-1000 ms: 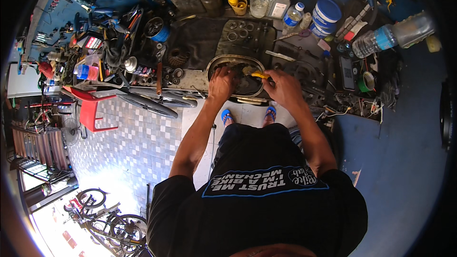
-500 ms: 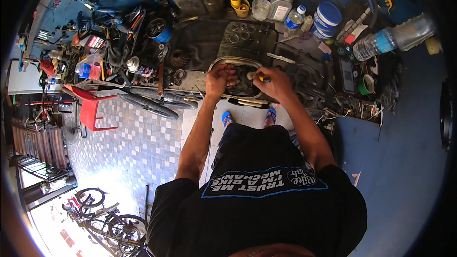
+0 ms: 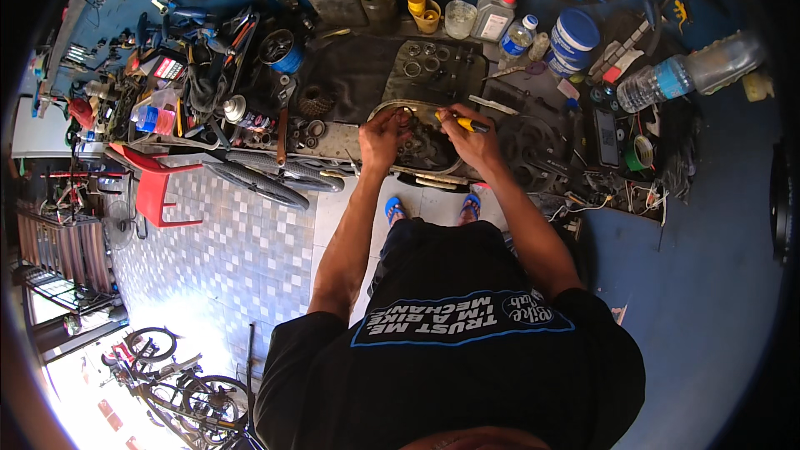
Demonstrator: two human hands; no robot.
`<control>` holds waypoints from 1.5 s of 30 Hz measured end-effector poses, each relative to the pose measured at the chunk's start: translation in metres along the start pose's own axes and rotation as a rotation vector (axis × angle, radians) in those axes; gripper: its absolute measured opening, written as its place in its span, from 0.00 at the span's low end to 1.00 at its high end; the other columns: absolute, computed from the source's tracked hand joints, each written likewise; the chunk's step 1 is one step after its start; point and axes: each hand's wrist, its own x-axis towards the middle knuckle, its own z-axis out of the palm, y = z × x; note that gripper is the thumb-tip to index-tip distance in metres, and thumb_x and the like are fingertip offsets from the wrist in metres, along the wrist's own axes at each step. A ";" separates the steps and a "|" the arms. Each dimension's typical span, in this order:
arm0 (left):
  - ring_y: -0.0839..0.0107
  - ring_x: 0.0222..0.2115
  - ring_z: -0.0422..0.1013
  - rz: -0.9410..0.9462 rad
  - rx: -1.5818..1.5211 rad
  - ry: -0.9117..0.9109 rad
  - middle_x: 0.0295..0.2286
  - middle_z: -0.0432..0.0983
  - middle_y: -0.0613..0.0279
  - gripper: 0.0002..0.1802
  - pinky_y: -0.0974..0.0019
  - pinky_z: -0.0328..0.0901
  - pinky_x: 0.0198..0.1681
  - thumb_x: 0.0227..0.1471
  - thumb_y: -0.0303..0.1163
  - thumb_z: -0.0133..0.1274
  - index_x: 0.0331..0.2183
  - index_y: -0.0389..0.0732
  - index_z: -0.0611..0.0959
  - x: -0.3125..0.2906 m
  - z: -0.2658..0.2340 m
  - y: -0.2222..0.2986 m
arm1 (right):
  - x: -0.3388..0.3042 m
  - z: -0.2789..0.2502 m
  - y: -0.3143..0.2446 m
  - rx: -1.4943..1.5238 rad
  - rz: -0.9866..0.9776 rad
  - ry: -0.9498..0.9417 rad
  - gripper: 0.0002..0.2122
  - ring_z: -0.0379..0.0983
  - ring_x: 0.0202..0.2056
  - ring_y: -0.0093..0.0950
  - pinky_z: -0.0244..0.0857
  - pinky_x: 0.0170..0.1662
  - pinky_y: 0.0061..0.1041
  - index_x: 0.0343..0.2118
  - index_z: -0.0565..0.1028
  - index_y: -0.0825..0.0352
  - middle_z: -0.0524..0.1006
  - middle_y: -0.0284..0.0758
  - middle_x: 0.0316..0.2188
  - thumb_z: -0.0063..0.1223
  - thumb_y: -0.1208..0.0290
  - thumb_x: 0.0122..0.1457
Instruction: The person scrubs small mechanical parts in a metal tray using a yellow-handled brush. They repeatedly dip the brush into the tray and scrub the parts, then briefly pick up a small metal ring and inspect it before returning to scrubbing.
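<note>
My right hand (image 3: 475, 146) is closed round a hand tool with a yellow-and-black handle (image 3: 475, 125); its working end is too small to make out. My left hand (image 3: 379, 140) is raised over the left side of a shallow oval metal pan (image 3: 451, 168), its fingers pinched together. Something small and dark seems to be at those fingertips, but I cannot tell what. Both hands are above the pan, a short gap between them. Inside the pan lie greasy dark metal parts (image 3: 417, 150), partly hidden by the hands.
Beyond the pan, a dark tray (image 3: 400, 83) holds several metal rings. A sprocket cassette (image 3: 315, 101) and a spray can (image 3: 237, 110) stand left. Bottles, a blue-and-white tub (image 3: 573, 37) and a phone (image 3: 607, 137) lie right. A red chair (image 3: 162, 192) and bicycle wheels (image 3: 258, 182) are left below.
My right hand has lifted and turned the tool, so more of its handle shows. The left hand's fingers have drawn together and it has shifted slightly.
</note>
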 end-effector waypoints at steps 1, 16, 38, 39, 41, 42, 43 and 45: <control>0.69 0.43 0.82 -0.015 -0.012 0.003 0.42 0.85 0.55 0.16 0.64 0.82 0.42 0.68 0.27 0.53 0.53 0.30 0.83 -0.001 0.000 -0.001 | -0.002 0.002 -0.003 0.114 0.030 -0.008 0.09 0.80 0.40 0.19 0.73 0.47 0.22 0.42 0.81 0.71 0.85 0.32 0.38 0.59 0.69 0.68; 0.69 0.32 0.82 -0.064 0.098 0.008 0.36 0.85 0.51 0.16 0.65 0.82 0.36 0.68 0.26 0.52 0.53 0.27 0.81 -0.007 0.003 0.007 | -0.016 -0.013 -0.021 -0.103 -0.298 -0.129 0.12 0.85 0.37 0.38 0.76 0.41 0.32 0.43 0.85 0.66 0.85 0.42 0.36 0.68 0.69 0.58; 0.61 0.29 0.83 -0.336 0.033 -0.224 0.34 0.82 0.54 0.16 0.60 0.83 0.32 0.71 0.31 0.49 0.52 0.31 0.80 0.004 -0.017 0.012 | 0.000 -0.052 -0.022 -0.295 -0.383 -0.252 0.13 0.81 0.35 0.38 0.73 0.39 0.34 0.45 0.85 0.65 0.83 0.40 0.33 0.67 0.67 0.58; 0.63 0.30 0.82 -0.327 0.013 -0.206 0.36 0.82 0.54 0.16 0.61 0.82 0.33 0.71 0.30 0.49 0.54 0.32 0.80 0.003 -0.014 0.014 | -0.004 -0.053 -0.017 -0.386 -0.361 -0.249 0.13 0.81 0.36 0.39 0.73 0.39 0.35 0.45 0.85 0.64 0.83 0.40 0.34 0.67 0.67 0.58; 0.65 0.32 0.82 -0.310 -0.026 -0.172 0.39 0.82 0.55 0.16 0.64 0.81 0.34 0.71 0.28 0.49 0.56 0.35 0.80 0.000 -0.010 0.016 | -0.014 -0.050 -0.002 -0.569 -0.316 -0.240 0.12 0.81 0.36 0.41 0.73 0.39 0.36 0.43 0.85 0.62 0.83 0.40 0.34 0.68 0.66 0.57; 0.67 0.32 0.81 -0.289 -0.042 -0.193 0.39 0.82 0.56 0.17 0.65 0.79 0.34 0.70 0.28 0.49 0.57 0.35 0.80 0.000 -0.010 0.015 | -0.018 -0.048 0.003 -0.598 -0.309 -0.197 0.11 0.81 0.37 0.45 0.75 0.40 0.35 0.42 0.85 0.61 0.84 0.41 0.36 0.68 0.66 0.57; 0.68 0.32 0.81 -0.268 -0.059 -0.214 0.40 0.82 0.56 0.18 0.67 0.78 0.34 0.70 0.27 0.49 0.57 0.35 0.80 0.000 -0.009 0.014 | -0.017 -0.048 0.008 -0.540 -0.252 -0.167 0.12 0.82 0.37 0.43 0.75 0.40 0.33 0.43 0.84 0.61 0.84 0.41 0.36 0.68 0.65 0.58; 0.72 0.32 0.79 -0.230 -0.023 -0.231 0.41 0.83 0.58 0.19 0.70 0.75 0.33 0.69 0.25 0.49 0.58 0.36 0.80 0.000 -0.009 0.013 | -0.014 -0.040 0.004 -0.416 -0.138 -0.113 0.12 0.84 0.36 0.39 0.75 0.40 0.30 0.44 0.83 0.63 0.85 0.40 0.36 0.67 0.64 0.60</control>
